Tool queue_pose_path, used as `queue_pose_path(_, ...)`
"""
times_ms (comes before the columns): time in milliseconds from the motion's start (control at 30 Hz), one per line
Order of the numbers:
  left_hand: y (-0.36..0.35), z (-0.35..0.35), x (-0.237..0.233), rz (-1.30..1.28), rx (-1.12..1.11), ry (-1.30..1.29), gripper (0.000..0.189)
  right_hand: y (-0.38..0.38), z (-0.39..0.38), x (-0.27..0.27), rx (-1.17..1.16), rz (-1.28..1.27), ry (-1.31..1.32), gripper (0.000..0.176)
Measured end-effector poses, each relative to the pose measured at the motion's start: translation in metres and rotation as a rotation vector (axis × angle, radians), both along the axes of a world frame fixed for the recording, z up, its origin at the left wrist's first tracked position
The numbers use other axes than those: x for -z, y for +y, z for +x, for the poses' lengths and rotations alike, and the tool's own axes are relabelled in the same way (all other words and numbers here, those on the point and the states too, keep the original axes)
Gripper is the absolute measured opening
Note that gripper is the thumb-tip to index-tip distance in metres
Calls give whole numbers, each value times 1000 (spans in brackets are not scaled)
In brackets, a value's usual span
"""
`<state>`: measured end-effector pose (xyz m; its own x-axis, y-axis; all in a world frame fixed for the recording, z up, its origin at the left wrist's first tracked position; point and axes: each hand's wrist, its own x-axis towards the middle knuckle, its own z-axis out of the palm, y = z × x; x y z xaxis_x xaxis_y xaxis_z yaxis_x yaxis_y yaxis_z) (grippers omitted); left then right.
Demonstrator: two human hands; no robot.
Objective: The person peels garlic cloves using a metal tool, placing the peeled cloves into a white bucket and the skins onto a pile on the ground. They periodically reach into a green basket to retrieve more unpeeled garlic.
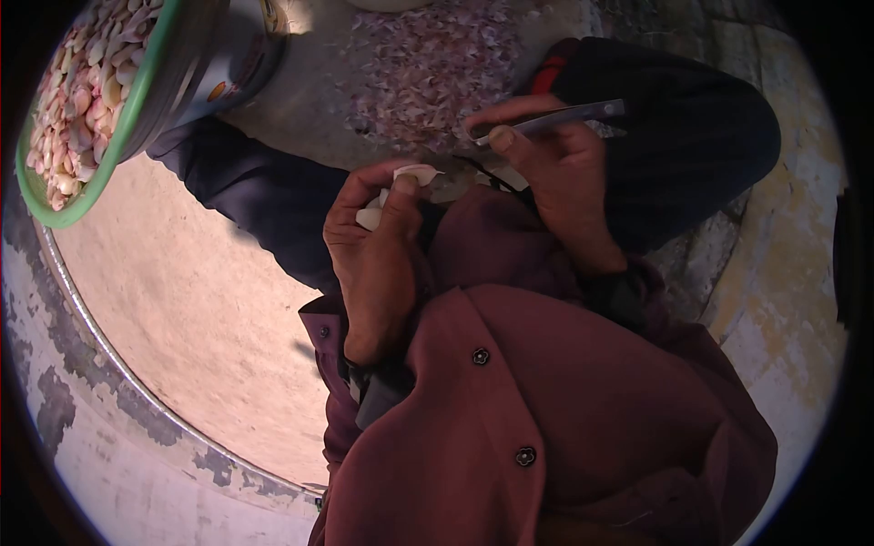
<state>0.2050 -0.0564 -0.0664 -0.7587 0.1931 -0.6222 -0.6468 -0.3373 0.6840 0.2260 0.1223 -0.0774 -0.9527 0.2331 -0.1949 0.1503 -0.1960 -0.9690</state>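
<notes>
My left hand [375,223] is closed, with a garlic clove [419,171] pinched between thumb and forefinger. More pale garlic [369,218] shows in the curl of the same hand's fingers. In my right hand [566,173] is a small knife [583,113], its grey handle pointing right and its blade end between thumb and forefinger. The knife and the clove are apart. Beyond both hands, a heap of purplish garlic skins [437,64] covers the ground. At the upper left stands a green-rimmed basin [137,114] full of garlic cloves [91,100].
A white printed bucket [238,68] stands by the basin. My dark-trousered legs [264,196] are bent on either side of the skins. Sandy ground [209,309] lies to the left, a peeling wall edge [118,391] at the lower left, and stone paving [774,246] to the right.
</notes>
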Motion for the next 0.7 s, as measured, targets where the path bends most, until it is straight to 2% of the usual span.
queue_pose_path(33,2,0,-3,1,2,-1,9,-2,0,-4,-65,34,1,15)
queue_pose_path(67,6,0,-7,-131,60,70,8,-4,1,-5,-64,34,1,15)
queue_pose_path(100,9,0,-10,-263,116,143,6,-7,2,-6,-128,74,70,16)
queue_pose_path(133,9,1,-10,-265,114,145,6,-9,2,-7,-193,115,141,18)
queue_pose_path(200,9,4,-9,-380,204,294,8,-15,2,-10,-187,68,123,19)
queue_pose_path(433,10,3,-9,-286,26,218,14,-23,4,-5,-87,-225,70,17)
queue_pose_path(500,8,2,-6,-627,208,521,17,-22,4,-7,-90,-221,50,17)
queue_pose_path(533,8,1,-6,-626,208,519,17,-21,4,-9,-92,-217,28,16)
queue_pose_path(567,8,-1,-6,-680,240,657,19,-19,4,-10,-92,-218,27,16)
queue_pose_path(600,8,-2,-6,-732,271,797,21,-17,3,-13,-127,-92,52,15)
queue_pose_path(633,8,-3,-7,-731,272,797,21,-16,1,-14,-162,34,78,15)
queue_pose_path(700,8,-4,-8,-780,296,872,19,-16,1,-18,-168,37,71,15)
